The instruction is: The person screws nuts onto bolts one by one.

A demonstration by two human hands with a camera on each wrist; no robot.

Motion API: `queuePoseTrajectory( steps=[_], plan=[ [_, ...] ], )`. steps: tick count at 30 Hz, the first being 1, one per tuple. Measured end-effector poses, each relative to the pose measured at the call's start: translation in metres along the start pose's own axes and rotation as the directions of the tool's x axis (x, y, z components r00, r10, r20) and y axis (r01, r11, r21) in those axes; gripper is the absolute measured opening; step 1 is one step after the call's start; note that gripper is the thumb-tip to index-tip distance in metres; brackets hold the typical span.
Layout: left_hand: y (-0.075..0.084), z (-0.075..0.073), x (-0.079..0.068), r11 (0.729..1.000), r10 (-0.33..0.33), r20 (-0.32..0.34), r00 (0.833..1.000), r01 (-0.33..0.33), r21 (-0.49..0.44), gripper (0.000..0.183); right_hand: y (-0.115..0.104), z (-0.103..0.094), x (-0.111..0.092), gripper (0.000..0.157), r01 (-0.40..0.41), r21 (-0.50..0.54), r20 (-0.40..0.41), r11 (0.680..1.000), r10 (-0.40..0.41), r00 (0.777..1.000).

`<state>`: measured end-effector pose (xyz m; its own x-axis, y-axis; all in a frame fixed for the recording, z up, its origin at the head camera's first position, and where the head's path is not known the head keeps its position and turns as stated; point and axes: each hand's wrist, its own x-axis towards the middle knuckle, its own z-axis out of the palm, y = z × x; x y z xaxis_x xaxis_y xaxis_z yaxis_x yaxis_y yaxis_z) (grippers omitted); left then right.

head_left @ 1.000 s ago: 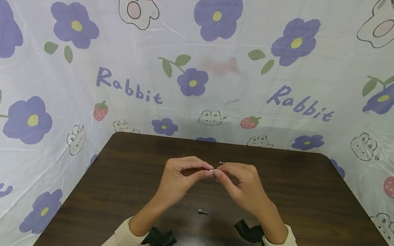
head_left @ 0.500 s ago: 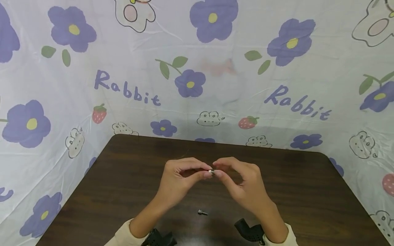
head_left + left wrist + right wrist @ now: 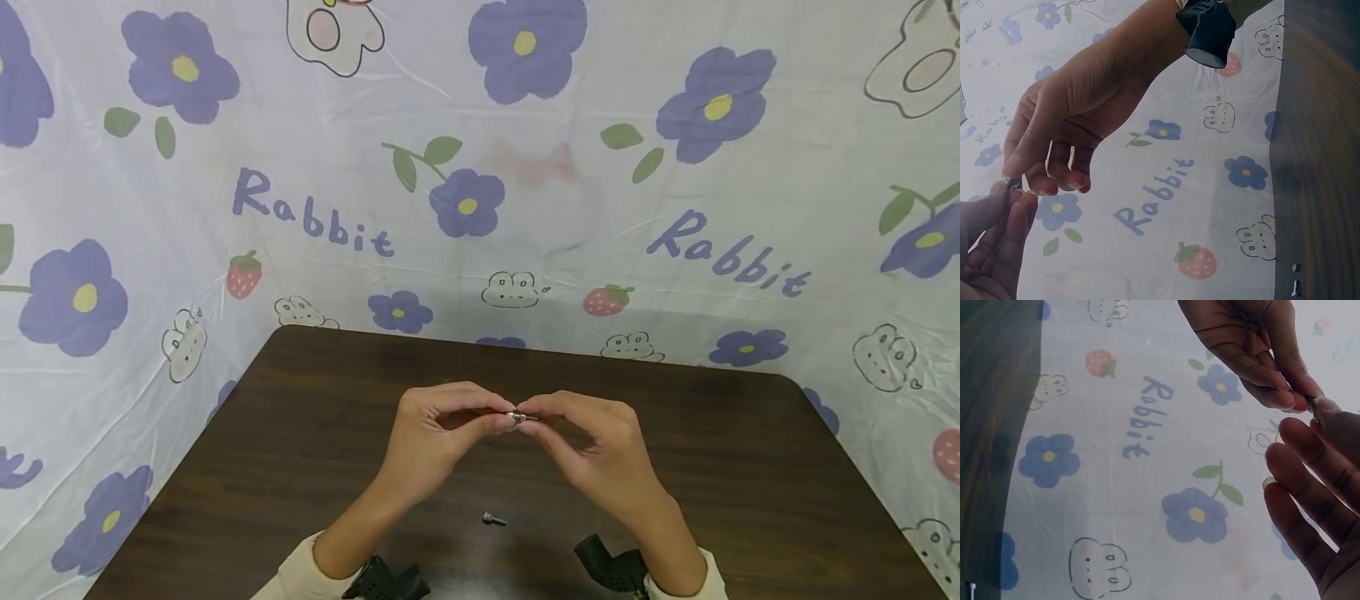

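Note:
Between both hands, above the table, is a small silver screw (image 3: 516,416), its shank partly covered by fingertips. My left hand (image 3: 435,429) pinches one end of it with thumb and index finger. From the other side, my right hand (image 3: 596,437) has its thumb and index fingertip on the screw; the remaining fingers are spread in the right wrist view. Only a dark metal bit of the screw (image 3: 1014,184) shows in the left wrist view. A second screw (image 3: 493,518), with a thicker head end, lies on the table nearer the body.
The dark wooden table (image 3: 315,467) has a white cloth (image 3: 555,225) with flowers and rabbits behind it. A small metal piece (image 3: 1295,287) lies near the table's far part in the left wrist view. Black camera mounts (image 3: 609,565) sit at both wrists.
My right index finger lifted off the screw half a second ago and is now back against it. More of the screw shows between the fingertips. My left hand stays nearly still.

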<state>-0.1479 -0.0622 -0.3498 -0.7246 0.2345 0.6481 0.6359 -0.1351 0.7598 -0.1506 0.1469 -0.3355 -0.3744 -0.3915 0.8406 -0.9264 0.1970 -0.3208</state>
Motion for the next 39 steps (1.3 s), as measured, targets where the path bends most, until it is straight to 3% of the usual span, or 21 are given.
queuePoseTrajectory(
  steps=[14,17,23,29,39],
  plan=[
    [-0.0006,0.0017,-0.0013,1.0,-0.004,0.002,1.0,0.004,0.006,0.011,-0.0003,0.0021,-0.0045,0.012,-0.11,-0.066,0.035,0.992,0.113,0.993],
    [-0.0011,0.0013,-0.0019,1.0,-0.002,-0.006,1.0,0.002,0.009,0.011,-0.0012,0.0017,-0.0042,0.01,-0.103,-0.064,0.014,0.993,0.104,0.995],
    [-0.0013,-0.0003,-0.0001,1.0,0.015,-0.004,1.0,-0.015,0.004,0.012,-0.0023,0.0006,-0.0008,0.021,-0.045,-0.014,-0.012,0.999,0.045,0.999],
    [-0.0006,-0.0004,0.0021,1.0,0.009,0.008,1.0,-0.009,0.006,0.012,0.0001,0.0002,-0.0005,0.014,-0.018,0.001,-0.007,1.0,0.018,1.0],
    [0.0006,0.0011,0.0016,1.0,0.017,0.007,1.0,-0.017,-0.009,0.011,-0.0012,0.0007,-0.002,0.01,-0.099,-0.03,0.046,0.995,0.1,0.994]
  ],
)
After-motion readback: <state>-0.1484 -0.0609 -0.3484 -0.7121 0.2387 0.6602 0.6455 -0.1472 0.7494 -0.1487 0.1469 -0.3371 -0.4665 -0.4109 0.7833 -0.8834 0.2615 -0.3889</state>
